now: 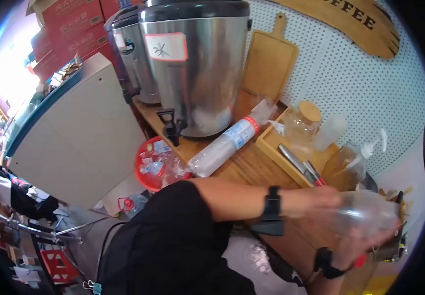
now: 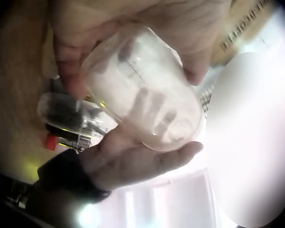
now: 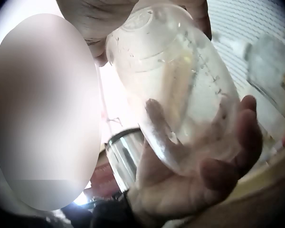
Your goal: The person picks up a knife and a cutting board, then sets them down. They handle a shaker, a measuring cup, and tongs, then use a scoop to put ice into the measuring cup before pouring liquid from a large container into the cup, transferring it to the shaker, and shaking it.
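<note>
A clear plastic cup [image 1: 365, 214] with printed measure lines lies on its side between both hands, above the wooden counter [image 1: 252, 169]. My left hand [image 1: 320, 196] reaches across from the left and grips the cup [image 2: 142, 95] near one end, thumb and fingers [image 2: 69, 71] round it. My right hand [image 1: 365, 241] cradles it from below. In the right wrist view its fingers [image 3: 247, 137] curl up round the cup [image 3: 180, 95], with the left hand [image 3: 95, 23] above. The cup looks empty.
Two steel urns [image 1: 193, 64] with black taps stand at the back. A sleeve of stacked cups [image 1: 227, 142] lies beside a wooden tray [image 1: 266, 145] holding a jar [image 1: 303, 125] and tools. A pump bottle [image 1: 355, 162], a red bin [image 1: 146, 182] and a white cabinet [image 1: 75, 137] are near.
</note>
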`<state>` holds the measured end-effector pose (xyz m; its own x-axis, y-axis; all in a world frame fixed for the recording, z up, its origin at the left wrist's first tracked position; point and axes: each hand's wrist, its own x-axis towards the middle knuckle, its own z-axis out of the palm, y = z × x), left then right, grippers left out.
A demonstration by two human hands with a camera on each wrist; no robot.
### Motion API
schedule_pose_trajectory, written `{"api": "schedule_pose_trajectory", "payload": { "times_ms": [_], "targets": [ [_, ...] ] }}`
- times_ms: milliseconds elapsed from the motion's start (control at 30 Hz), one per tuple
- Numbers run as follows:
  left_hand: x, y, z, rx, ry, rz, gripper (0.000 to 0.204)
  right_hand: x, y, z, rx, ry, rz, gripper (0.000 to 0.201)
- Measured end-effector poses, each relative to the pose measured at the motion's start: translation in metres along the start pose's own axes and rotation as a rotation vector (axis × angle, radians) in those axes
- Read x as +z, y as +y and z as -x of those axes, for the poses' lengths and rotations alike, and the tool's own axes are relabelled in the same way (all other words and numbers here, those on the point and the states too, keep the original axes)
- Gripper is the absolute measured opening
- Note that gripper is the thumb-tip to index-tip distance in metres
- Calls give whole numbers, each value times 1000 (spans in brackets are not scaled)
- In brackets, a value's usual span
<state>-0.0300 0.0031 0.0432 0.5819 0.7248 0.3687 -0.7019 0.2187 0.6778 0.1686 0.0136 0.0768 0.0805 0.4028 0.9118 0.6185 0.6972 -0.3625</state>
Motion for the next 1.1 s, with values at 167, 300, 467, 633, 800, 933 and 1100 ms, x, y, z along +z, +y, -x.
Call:
{"api": "schedule_pose_trajectory", "payload": {
  "times_ms": [167, 300, 467, 633, 800, 933, 1100],
  "targets": [
    [57, 32, -27, 232, -70, -369, 69, 2, -11, -7, 48, -113, -221, 94],
    [71, 33, -27, 312, -122, -496, 63, 9, -16, -2, 135, -193, -347, 100],
    [11, 14, -3, -109, 199, 238, 46, 17, -20, -15, 103, -113, -493, 107],
    [65, 53, -27, 157, -102, -435, 79, -17, -40, -47, -68, -450, -311, 118],
    [-6, 6, -15, 85, 237, -134, 62, 44, -13, -8, -146, -100, -475, 92],
    [49, 40, -33, 85, 268, -223, 59, 17, -17, -32, -265, -171, -508, 94],
    [0, 16, -43, -44, 340, -41, 51, 8, -22, -33, -337, -380, -346, 92]
  ]
}}
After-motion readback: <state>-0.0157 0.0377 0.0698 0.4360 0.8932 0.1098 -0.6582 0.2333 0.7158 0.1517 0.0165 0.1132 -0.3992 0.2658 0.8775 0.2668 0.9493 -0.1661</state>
